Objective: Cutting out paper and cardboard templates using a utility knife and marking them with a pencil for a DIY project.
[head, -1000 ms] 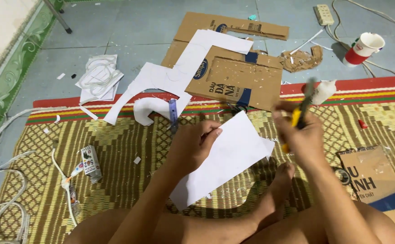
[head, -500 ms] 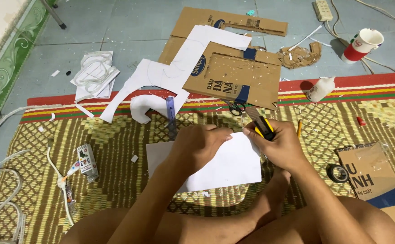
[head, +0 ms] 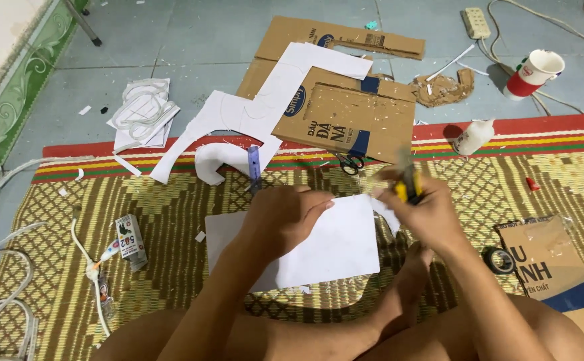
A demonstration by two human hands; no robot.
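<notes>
Left hand [head: 285,220] is pressing flat, fingers spread, on a white sheet [head: 332,247] on the mat [head: 172,220], while right hand [head: 422,214] is gripping a yellow knife [head: 407,187] at the sheet's edge.

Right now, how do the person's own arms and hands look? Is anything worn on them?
Both arms are bare up to the frame edge: no sleeves show. The left hand and the right hand wear no gloves, and I see no watch, bracelet or ring. Fine details on the fingers are too small to tell.
</notes>
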